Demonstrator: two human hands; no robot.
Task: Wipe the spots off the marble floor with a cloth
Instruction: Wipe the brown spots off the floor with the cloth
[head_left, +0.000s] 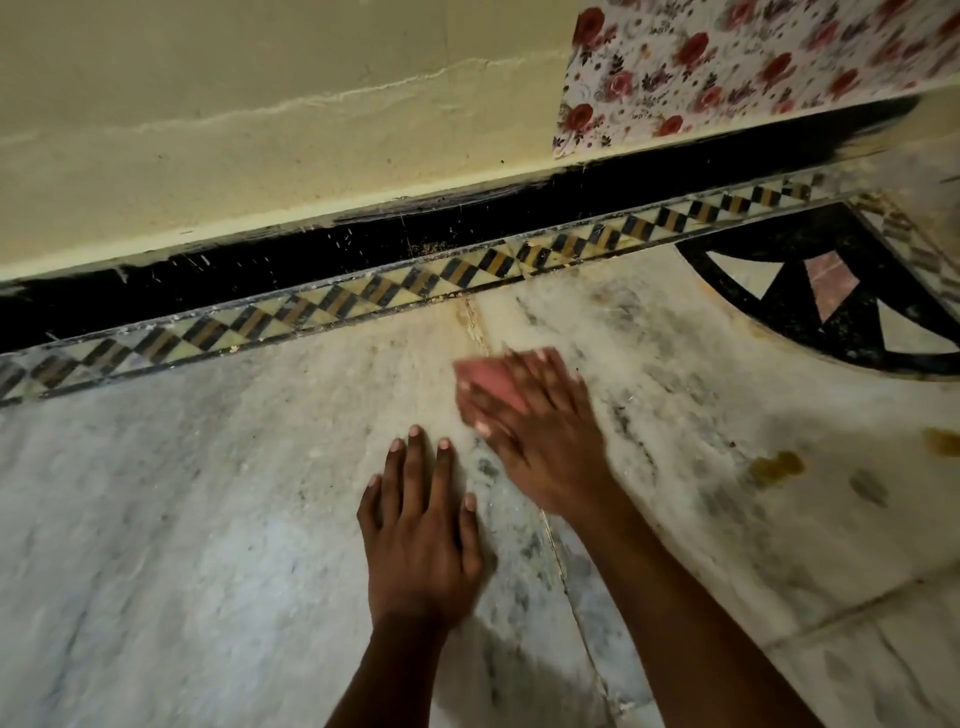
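Right hand (540, 421) blurred, pressing pink cloth (491, 382) on marble floor (208, 493); left hand (421, 535) flat beside.

cream wall (234, 130), black skirting (311, 249), floral paper (753, 67).

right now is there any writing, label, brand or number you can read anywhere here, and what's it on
None: no word, number, label or brand shows anywhere.
The pink cloth under the right hand is motion-blurred; no print can be made out on it.
The floral sheet on the wall carries only flowers.
The floor border holds only a diamond pattern.
The left hand rests flat on bare marble floor.
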